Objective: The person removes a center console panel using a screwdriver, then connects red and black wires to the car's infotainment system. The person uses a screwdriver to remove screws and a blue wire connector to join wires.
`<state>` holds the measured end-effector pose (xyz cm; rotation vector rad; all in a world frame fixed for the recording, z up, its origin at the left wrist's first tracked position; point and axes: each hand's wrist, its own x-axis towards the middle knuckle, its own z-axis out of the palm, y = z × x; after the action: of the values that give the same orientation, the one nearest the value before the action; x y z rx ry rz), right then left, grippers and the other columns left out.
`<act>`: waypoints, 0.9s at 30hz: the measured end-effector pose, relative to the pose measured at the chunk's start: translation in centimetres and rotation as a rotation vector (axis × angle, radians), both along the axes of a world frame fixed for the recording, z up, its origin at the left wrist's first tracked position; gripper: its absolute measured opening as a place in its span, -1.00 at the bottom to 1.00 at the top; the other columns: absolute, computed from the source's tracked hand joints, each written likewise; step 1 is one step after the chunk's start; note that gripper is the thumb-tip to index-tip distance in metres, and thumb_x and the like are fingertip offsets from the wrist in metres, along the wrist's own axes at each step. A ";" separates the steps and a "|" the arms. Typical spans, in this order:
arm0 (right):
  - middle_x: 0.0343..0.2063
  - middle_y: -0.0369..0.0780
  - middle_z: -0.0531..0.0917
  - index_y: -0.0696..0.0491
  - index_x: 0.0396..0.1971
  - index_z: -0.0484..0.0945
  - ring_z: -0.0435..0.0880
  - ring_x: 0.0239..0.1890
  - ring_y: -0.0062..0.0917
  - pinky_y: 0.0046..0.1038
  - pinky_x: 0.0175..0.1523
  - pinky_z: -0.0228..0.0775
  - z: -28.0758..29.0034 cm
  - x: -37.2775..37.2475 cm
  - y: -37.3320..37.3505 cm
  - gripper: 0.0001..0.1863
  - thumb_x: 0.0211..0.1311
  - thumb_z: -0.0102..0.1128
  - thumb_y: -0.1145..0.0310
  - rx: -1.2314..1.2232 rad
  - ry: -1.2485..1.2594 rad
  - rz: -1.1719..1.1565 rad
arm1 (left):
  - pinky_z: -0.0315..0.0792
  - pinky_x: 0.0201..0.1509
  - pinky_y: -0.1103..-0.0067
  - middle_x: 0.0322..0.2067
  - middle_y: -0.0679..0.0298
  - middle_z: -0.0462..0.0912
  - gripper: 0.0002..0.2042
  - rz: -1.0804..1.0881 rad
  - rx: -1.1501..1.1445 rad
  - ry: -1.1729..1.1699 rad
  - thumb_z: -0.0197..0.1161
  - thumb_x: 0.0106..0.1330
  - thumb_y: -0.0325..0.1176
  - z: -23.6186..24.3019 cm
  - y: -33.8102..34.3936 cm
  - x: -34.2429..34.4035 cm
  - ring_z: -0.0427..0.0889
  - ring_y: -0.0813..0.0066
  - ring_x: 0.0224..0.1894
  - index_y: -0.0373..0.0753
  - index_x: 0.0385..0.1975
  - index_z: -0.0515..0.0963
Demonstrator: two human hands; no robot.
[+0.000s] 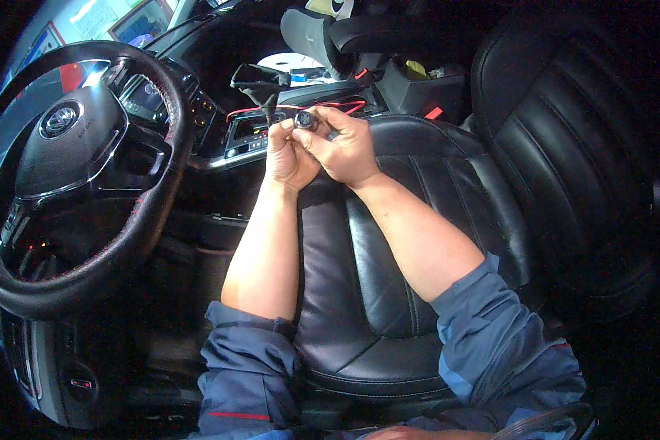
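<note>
Over the front of the black leather seat [396, 257], my two hands meet around a small dark cylindrical piece [305, 119] with a shiny round end. My right hand [345, 150] is closed on it from the right, thumb laid along its near side. My left hand [290, 158] pinches it from the left, with curled fingers. Its lower part is hidden by my fingers, so I cannot tell its exact kind. Just beyond my hands stands the gear lever [269, 114], its black boot [259, 82] gathered up and flared at the top.
The steering wheel [73, 176] fills the left side. A red cable [345, 105] runs across the centre console [249, 136] behind my hands. The seat backrest [572, 147] rises at right. Farther back are an armrest box [425, 88] and a grey panel [308, 37].
</note>
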<state>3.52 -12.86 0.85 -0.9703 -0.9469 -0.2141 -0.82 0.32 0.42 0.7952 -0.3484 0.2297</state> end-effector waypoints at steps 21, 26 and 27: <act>-0.44 -0.18 0.78 0.15 -0.28 0.74 0.74 -0.38 -0.57 -0.45 -0.20 0.58 0.5 3.0 -1.2 -0.67 0.01 0.48 0.24 -0.447 0.114 -0.205 | 0.54 0.20 0.41 -0.06 0.18 0.70 -0.66 0.372 0.250 0.204 0.09 0.54 -0.11 0.0 -2.5 1.0 0.68 0.33 0.01 -0.26 0.03 0.55; -0.34 -0.03 0.79 0.18 -0.40 0.75 0.81 -0.27 -0.23 -0.30 -0.09 0.62 3.2 5.4 -4.3 -0.60 -0.19 0.49 0.16 -1.173 -0.057 -0.154 | 0.50 -0.05 0.59 -0.26 0.25 0.76 -0.77 0.755 0.856 0.334 0.27 0.35 -0.34 -0.1 -3.0 1.0 0.66 0.54 -0.22 -0.35 -0.14 0.70; -0.34 -0.02 0.79 0.17 -0.38 0.76 0.81 -0.28 -0.23 -0.29 -0.10 0.62 3.2 5.5 -4.8 -0.60 -0.20 0.48 0.17 -1.292 -0.076 -0.219 | 0.51 -0.05 0.56 -0.27 0.23 0.76 -0.76 0.872 0.943 0.353 0.26 0.32 -0.36 -0.2 -2.9 1.1 0.68 0.51 -0.23 -0.37 -0.14 0.69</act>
<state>9.00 -17.62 4.07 -2.2643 -1.0188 0.2358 0.28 -2.62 0.21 1.8741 0.2926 0.7542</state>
